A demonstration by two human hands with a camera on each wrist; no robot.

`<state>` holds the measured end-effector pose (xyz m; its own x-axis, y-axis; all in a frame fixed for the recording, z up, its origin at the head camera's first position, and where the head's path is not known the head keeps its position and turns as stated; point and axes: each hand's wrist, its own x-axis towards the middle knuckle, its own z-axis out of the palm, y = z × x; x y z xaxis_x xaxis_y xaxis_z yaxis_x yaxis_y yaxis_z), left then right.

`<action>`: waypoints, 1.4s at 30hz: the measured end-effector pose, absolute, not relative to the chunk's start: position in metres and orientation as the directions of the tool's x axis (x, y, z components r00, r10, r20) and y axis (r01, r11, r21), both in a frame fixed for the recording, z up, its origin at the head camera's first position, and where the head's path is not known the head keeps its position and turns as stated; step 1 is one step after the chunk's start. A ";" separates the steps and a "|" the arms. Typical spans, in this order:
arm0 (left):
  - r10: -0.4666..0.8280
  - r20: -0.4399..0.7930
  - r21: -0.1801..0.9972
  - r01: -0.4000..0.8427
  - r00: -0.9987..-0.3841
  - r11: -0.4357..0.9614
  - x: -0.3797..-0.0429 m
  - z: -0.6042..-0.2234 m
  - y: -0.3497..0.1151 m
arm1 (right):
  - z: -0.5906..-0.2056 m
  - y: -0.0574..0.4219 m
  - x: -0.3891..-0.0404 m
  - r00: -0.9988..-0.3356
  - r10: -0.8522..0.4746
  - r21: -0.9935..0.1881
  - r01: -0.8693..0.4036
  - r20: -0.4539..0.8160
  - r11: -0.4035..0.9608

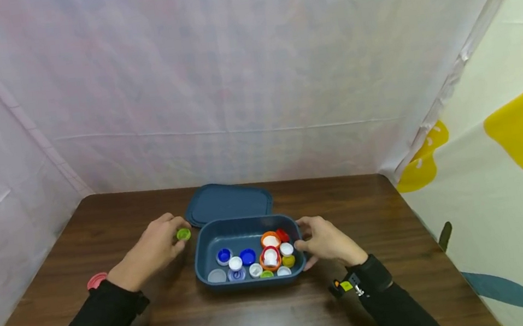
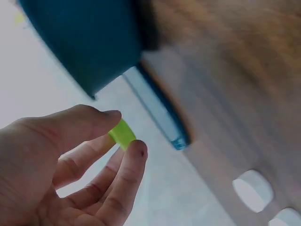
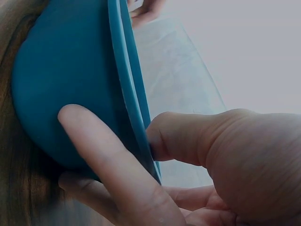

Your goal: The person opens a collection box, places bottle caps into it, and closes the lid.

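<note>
My left hand (image 1: 156, 248) pinches a lime-green bottle cap (image 1: 183, 234) between thumb and fingertips, just left of a blue plastic box (image 1: 206, 236). In the left wrist view the green cap (image 2: 123, 134) is held clear of the table. My right hand (image 1: 329, 242) grips the box's right end. The right wrist view shows the thumb (image 3: 181, 136) at the rim and fingers (image 3: 103, 150) along the outer wall. Several bottle caps lie inside the box, among them a dark blue cap (image 1: 248, 256), a red cap (image 1: 282, 235) and a yellow cap (image 1: 288, 261).
A flat blue lid (image 1: 229, 203) lies behind the box on the brown wooden table (image 1: 336, 202). By the left wrist sits a pinkish-red cap (image 1: 96, 280). White caps (image 2: 253, 190) stand on the table in the left wrist view. White cloth (image 1: 221, 80) hangs around the table.
</note>
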<state>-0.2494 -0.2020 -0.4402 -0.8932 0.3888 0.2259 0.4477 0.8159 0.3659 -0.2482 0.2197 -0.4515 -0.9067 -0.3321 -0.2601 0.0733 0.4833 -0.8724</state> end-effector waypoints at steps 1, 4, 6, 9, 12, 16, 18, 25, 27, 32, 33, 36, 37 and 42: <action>0.386 0.250 0.364 0.455 -0.888 0.812 -0.248 -0.437 -0.201 | -0.451 0.220 -0.248 -0.907 -0.331 -0.872 0.075 -0.262 0.484; 0.387 0.318 0.362 0.489 -0.865 0.794 -0.242 -0.428 -0.194 | -0.451 0.219 -0.248 -0.907 -0.329 -0.872 0.078 -0.263 0.483; 0.399 0.348 0.365 0.515 -0.848 0.776 -0.237 -0.425 -0.187 | -0.452 0.219 -0.248 -0.907 -0.329 -0.872 0.078 -0.263 0.483; 0.428 0.350 0.361 0.542 -0.833 0.759 -0.230 -0.422 -0.173 | -0.452 0.220 -0.249 -0.906 -0.332 -0.872 0.074 -0.261 0.483; 0.472 0.312 0.344 0.561 -0.824 0.753 -0.224 -0.422 -0.160 | -0.453 0.220 -0.249 -0.904 -0.339 -0.872 0.068 -0.259 0.484; 0.541 0.242 0.345 0.592 -0.806 0.728 -0.218 -0.426 -0.145 | -0.452 0.221 -0.249 -0.903 -0.348 -0.873 0.058 -0.253 0.485; 0.570 0.212 0.362 0.605 -0.794 0.709 -0.216 -0.428 -0.139 | -0.452 0.221 -0.249 -0.902 -0.351 -0.873 0.054 -0.251 0.485; 0.616 0.151 0.379 0.620 -0.773 0.686 -0.213 -0.436 -0.131 | -0.452 0.221 -0.249 -0.903 -0.345 -0.875 0.063 -0.254 0.480; 0.603 0.140 0.384 0.604 -0.785 0.698 -0.213 -0.437 -0.131 | -0.453 0.221 -0.249 -0.904 -0.343 -0.876 0.065 -0.254 0.478; 0.570 0.147 0.367 0.580 -0.808 0.728 -0.213 -0.435 -0.134 | -0.452 0.220 -0.249 -0.909 -0.336 -0.874 0.060 -0.248 0.483; 0.567 0.155 0.363 0.581 -0.809 0.729 -0.213 -0.434 -0.135 | -0.452 0.220 -0.249 -0.909 -0.335 -0.873 0.058 -0.246 0.484; 0.554 0.186 0.345 0.582 -0.812 0.737 -0.213 -0.433 -0.139 | -0.451 0.220 -0.248 -0.911 -0.334 -0.873 0.054 -0.242 0.485; 0.546 0.194 0.339 0.578 -0.815 0.743 -0.213 -0.433 -0.141 | -0.452 0.220 -0.248 -0.911 -0.334 -0.873 0.054 -0.242 0.484; 0.512 0.251 0.306 0.569 -0.821 0.763 -0.214 -0.433 -0.150 | -0.452 0.220 -0.248 -0.912 -0.333 -0.876 0.054 -0.238 0.479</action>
